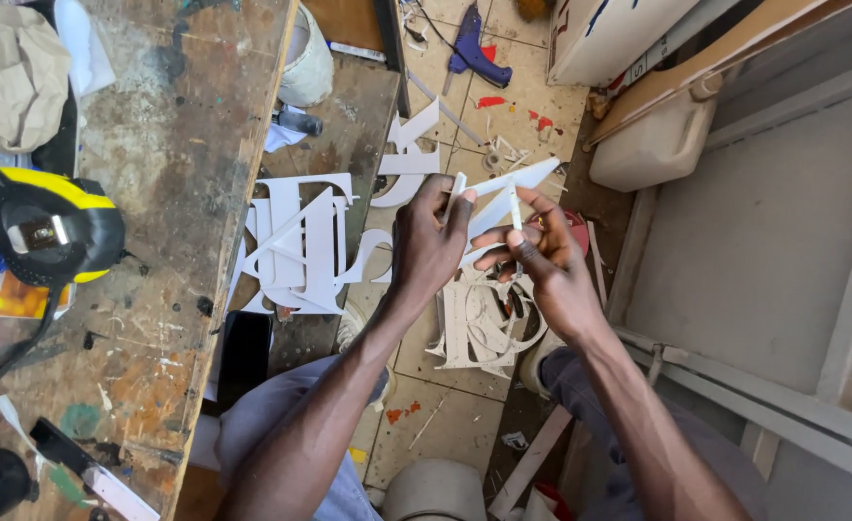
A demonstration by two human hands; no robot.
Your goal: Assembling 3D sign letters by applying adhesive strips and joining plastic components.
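Note:
Both my hands are raised over the floor between my knees, holding one flat white cut-out piece of foam board with pointed arms. My left hand grips its left end, fingers curled over a narrow white strip. My right hand pinches a thin part of the same piece between thumb and fingers. Below my hands, a pile of white cut-out letters lies on the tiled floor.
More white cut-out letters rest on a low shelf beside a worn wooden workbench. A yellow-black tape measure sits on the bench. A blue glue gun lies on the floor, and a white jerrycan stands on the right.

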